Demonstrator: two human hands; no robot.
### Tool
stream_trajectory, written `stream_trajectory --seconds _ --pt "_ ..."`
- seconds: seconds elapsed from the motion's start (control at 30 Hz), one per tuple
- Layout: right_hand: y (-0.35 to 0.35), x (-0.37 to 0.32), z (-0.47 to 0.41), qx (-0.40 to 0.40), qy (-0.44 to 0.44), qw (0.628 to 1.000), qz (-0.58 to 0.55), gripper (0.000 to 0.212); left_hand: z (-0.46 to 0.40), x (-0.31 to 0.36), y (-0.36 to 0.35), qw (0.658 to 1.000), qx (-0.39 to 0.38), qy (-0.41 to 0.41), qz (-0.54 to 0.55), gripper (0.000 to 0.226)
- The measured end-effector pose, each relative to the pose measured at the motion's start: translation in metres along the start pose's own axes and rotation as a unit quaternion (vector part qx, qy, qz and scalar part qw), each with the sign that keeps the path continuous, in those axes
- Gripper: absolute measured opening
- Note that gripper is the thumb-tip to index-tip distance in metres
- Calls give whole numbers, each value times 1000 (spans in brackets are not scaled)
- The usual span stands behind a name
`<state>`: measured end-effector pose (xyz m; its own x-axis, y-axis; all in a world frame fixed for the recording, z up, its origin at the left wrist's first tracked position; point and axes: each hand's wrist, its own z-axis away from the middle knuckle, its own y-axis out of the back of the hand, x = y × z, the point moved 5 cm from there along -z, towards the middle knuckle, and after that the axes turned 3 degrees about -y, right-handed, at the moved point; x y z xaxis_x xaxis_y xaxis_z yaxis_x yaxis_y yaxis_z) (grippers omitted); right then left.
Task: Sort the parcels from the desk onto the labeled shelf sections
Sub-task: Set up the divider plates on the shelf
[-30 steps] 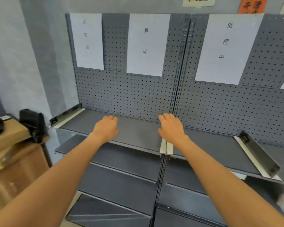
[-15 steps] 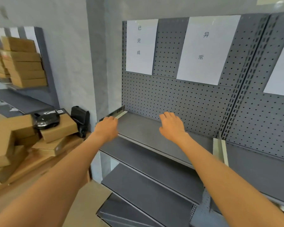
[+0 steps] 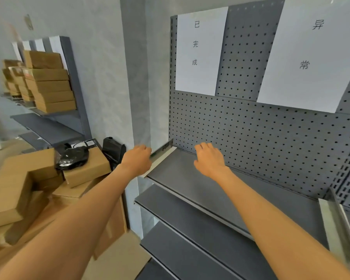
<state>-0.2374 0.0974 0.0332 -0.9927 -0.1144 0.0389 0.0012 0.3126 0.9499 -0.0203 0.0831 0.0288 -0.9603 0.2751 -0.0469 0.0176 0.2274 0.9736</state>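
Brown cardboard parcels (image 3: 20,190) lie piled on the desk at the left. One small box (image 3: 87,168) on top carries a black plastic-wrapped packet (image 3: 72,156). The grey shelf (image 3: 200,186) with a pegboard back fills the right side, with two white paper labels (image 3: 200,51) (image 3: 309,55) taped above it. My left hand (image 3: 136,159) hovers at the shelf's left end, fingers loosely curled, holding nothing. My right hand (image 3: 209,159) hangs over the top shelf board, fingers relaxed and holding nothing.
A black device (image 3: 113,151) stands between the desk and the shelf's left edge. A second shelf unit (image 3: 49,83) at the far left holds stacked brown boxes. Lower shelf boards (image 3: 190,223) step out below the top one. A metal divider (image 3: 337,225) stands at the right.
The view has swung left, bringing the desk parcels and the far shelf into sight. Both hands have shifted left along the top shelf, still holding nothing.
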Motion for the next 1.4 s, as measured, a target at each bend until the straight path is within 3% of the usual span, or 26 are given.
stream_trajectory --seconds 0.27,0.43,0.53,0.67,0.77,0.83,1.0,1.17,1.4 --pt "-29 -43 -61 -12 -1 1000 -16 37 -49 -64 -20 1000 -8 7 -6 33" --pt "-59 -76 -95 -48 -65 994 -72 43 -84 -92 -41 999 -16 -36 14 34" --pt "-76 -96 -114 -78 -115 984 -114 35 -106 -111 -49 997 -16 -69 12 35" --pt "-104 -113 -139 -112 -226 941 -226 25 -137 -141 -63 996 -21 -89 20 35" --pt "-122 -125 -148 -122 -310 896 -294 35 -151 -151 -76 993 -30 -106 31 36" --pt "-131 -133 -150 -129 -338 884 -298 38 -156 -152 -85 991 -39 -120 45 35" --pt "-138 -150 -152 -119 -378 856 -334 22 -162 -147 -102 986 -50 -151 55 36" --pt "-141 -157 -155 -103 -390 864 -300 9 -166 -141 -108 982 -53 -170 57 36" --pt "-129 -137 -136 -59 -408 882 -228 22 -170 -123 -112 975 -47 -205 68 35"
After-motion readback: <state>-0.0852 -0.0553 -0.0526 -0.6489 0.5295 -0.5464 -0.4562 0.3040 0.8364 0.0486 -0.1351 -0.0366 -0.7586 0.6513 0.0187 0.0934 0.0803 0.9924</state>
